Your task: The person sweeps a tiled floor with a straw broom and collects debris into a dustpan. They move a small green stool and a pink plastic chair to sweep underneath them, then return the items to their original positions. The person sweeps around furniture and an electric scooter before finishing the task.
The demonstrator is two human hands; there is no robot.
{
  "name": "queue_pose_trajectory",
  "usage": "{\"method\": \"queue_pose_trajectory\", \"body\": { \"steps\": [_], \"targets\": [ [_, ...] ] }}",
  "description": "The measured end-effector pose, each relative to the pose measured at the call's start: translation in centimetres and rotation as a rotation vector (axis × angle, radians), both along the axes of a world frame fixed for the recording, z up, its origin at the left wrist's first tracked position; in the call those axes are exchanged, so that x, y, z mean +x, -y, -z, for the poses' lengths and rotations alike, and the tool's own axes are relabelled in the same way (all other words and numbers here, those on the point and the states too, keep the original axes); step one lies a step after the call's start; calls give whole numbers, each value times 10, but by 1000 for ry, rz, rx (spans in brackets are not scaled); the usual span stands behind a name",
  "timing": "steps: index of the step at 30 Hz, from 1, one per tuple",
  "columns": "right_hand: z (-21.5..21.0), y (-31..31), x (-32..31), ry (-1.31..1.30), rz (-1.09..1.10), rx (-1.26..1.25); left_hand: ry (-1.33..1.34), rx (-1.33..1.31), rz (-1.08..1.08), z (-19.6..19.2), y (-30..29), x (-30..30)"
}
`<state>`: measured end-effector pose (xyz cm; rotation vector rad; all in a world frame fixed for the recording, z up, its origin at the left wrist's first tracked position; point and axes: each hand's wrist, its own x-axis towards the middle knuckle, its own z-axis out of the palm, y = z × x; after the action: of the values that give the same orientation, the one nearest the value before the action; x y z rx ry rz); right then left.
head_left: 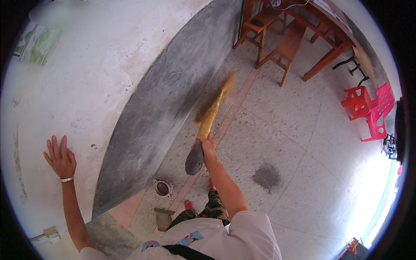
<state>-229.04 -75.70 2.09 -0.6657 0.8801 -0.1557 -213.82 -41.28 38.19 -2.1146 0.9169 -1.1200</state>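
My left hand point(60, 158) is pressed against the white upper wall point(99, 73), fingers spread, with a pale bracelet at the wrist. My right hand point(207, 146) grips a short broom point(210, 115) near its dark grey, rounded end. Its yellow-bound shaft slants up and away toward the base of the wall. The brownish far end of the broom is blurred, close to the grey lower wall point(151, 104); I cannot tell whether it touches the floor.
Near my feet are a small round pot point(163, 187) and a brownish dustpan-like thing point(164, 219). A dark patch point(266, 177) marks the floor. Ahead stand wooden benches point(288, 47) and a table point(331, 32); at right, a red stool point(357, 102) and a pink chair point(380, 113).
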Motion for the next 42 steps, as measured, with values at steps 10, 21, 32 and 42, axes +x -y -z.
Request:
{"method": "queue_pose_trajectory", "body": {
  "steps": [10,21,32,42],
  "targets": [
    [58,57,-54,-39,166,416,-18,-15,9,1,0,3],
    [102,45,-36,-28,78,-28,15,-25,22,-1,16,7],
    [6,34,-211,-70,446,324,5,-26,-47,1,-1,2],
    [-121,41,-117,-110,384,103,5,-45,-46,3,-4,7]
  ]
}}
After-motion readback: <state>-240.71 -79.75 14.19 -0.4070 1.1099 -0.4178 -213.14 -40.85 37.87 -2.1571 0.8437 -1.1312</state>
